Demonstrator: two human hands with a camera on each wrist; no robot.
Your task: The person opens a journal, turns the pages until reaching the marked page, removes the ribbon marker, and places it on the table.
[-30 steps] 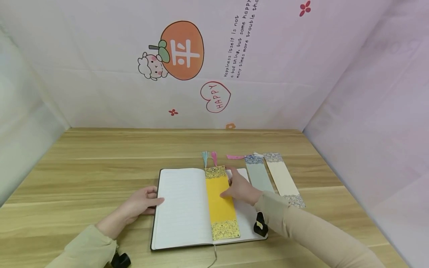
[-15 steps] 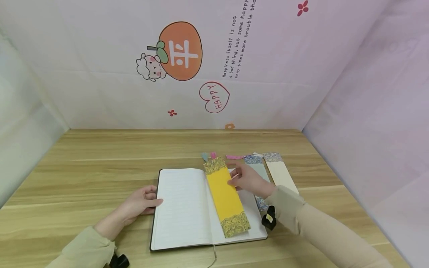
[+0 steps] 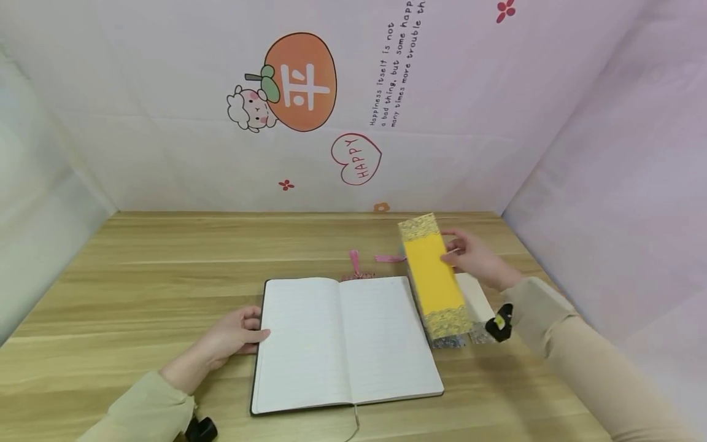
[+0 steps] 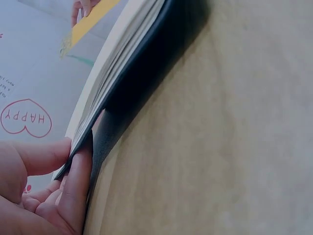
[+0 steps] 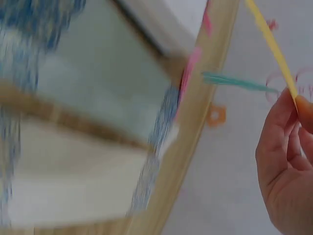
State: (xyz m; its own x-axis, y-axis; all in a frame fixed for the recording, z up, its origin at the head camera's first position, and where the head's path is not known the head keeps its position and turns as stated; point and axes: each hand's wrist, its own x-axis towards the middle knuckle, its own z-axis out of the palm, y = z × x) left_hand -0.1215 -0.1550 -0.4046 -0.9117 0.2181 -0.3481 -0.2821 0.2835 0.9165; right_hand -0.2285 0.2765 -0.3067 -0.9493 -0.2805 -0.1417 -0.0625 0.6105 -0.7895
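An open notebook (image 3: 298,344) with lined white pages and a dark cover lies on the table. My left hand (image 3: 234,334) grips its left edge; in the left wrist view the thumb presses the pages while a finger lies under the cover. Raised above the table at the right, a yellow bookmark (image 3: 432,270) with patterned ends is pinched by its right edge in my right hand (image 3: 480,261). Its teal tassel (image 5: 237,82) hangs out in the right wrist view. Below it lie a pale green bookmark (image 5: 107,73) and a cream bookmark (image 3: 474,294), both partly covered in the head view.
A reddish bookmark end (image 3: 359,277) with a pink tassel (image 3: 355,263) sticks out past the notebook's top edge. A thin ribbon (image 3: 355,420) trails from the notebook's bottom. Printed white cloth (image 3: 193,153) walls the wooden table (image 3: 166,258) at the back and sides.
My right hand has lifted the yellow bookmark off the right page and carried it rightward, over the other bookmarks. The reddish bookmark end now shows. My left hand stays on the notebook.
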